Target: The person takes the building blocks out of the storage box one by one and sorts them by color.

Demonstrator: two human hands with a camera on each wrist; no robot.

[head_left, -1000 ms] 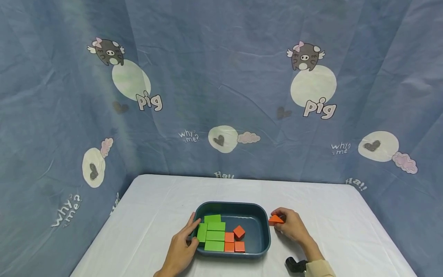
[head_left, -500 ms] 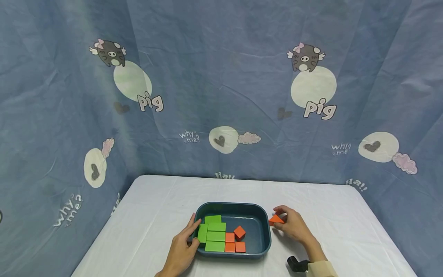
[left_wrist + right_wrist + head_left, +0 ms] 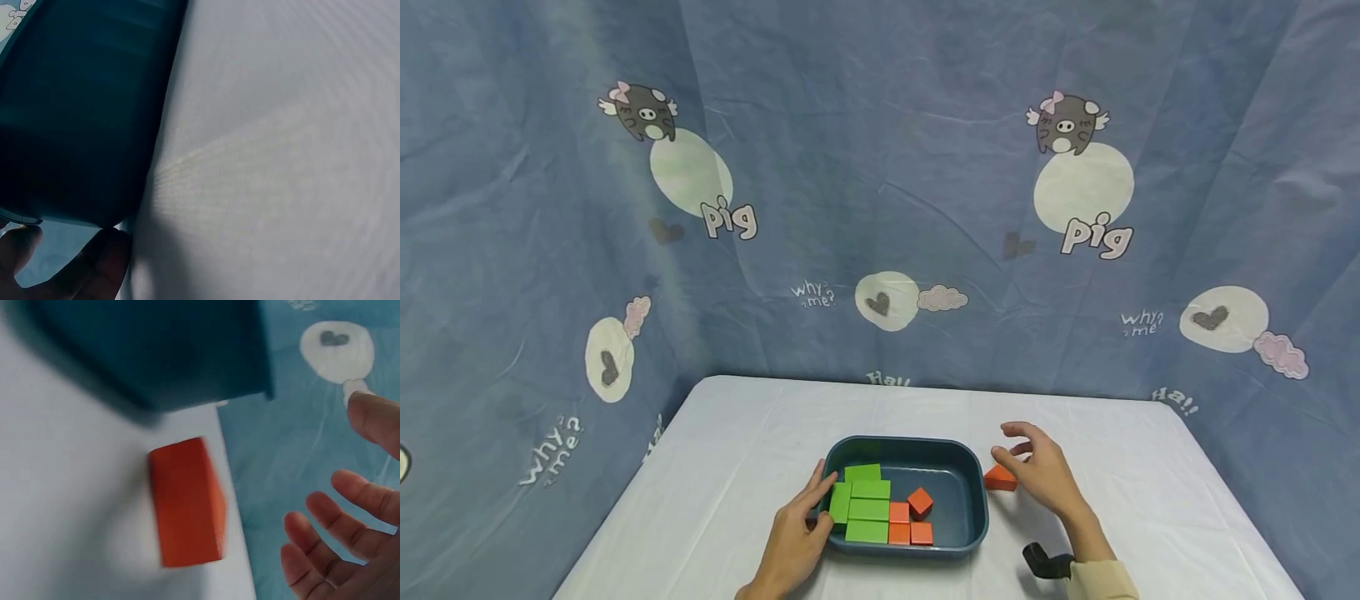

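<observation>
My left hand touches the left end of a dark teal tray, its fingers spread against the wall; the left wrist view shows fingertips at the tray. Inside lie several green blocks packed at the left and several orange cubes, one turned askew. Just outside the right wall, an orange triangular block rests on the white cloth. My right hand is just beyond it with fingers parted, holding nothing. In the right wrist view, the triangular block stands apart from the right hand.
White cloth covers the table around the tray. Behind it hangs a blue curtain printed with pigs and hearts. A black device sits by the right wrist, near a beige sleeve.
The right hand has let go of the orange triangular block and lifted slightly up and away, fingers parting. The block stays beside the tray. My left hand keeps its place.
</observation>
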